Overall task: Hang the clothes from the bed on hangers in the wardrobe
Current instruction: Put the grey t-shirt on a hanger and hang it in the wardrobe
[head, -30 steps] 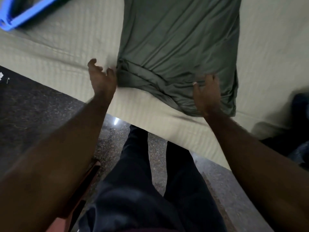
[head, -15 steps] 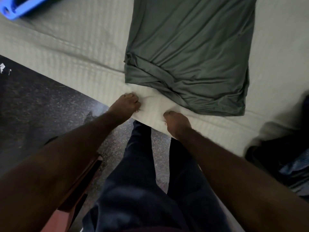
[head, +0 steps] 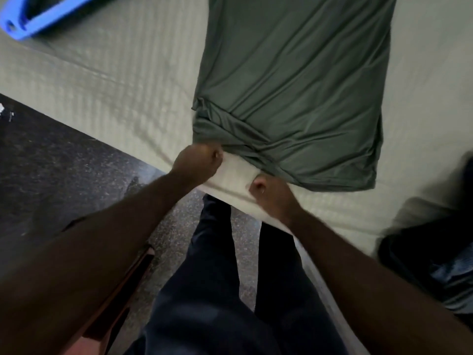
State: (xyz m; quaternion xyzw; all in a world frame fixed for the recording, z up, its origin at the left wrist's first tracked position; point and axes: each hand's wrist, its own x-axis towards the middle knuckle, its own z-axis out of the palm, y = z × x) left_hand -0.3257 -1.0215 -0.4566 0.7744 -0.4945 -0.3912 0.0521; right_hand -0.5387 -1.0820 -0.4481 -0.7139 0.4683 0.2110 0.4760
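Two fists, left hand [head: 201, 161] and right hand [head: 267, 192], grip green shirt [head: 294, 85] on cream bedsheet [head: 115, 80] by speckled floor [head: 51, 170].

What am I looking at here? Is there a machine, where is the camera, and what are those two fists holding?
No machine: a person works bare-handed. The one picture comes from a camera on their head, looking down past their arms and dark trousers to the floor. A pale-sheeted bed carries a grey-green shirt spread flat and a blue hanger at the picture's upper left. Dark clothes are bunched at the right. The left hand and right hand are both curled tight at the shirt's near hem. Whether they pinch the hem or the sheet under it, the picture does not make clear.
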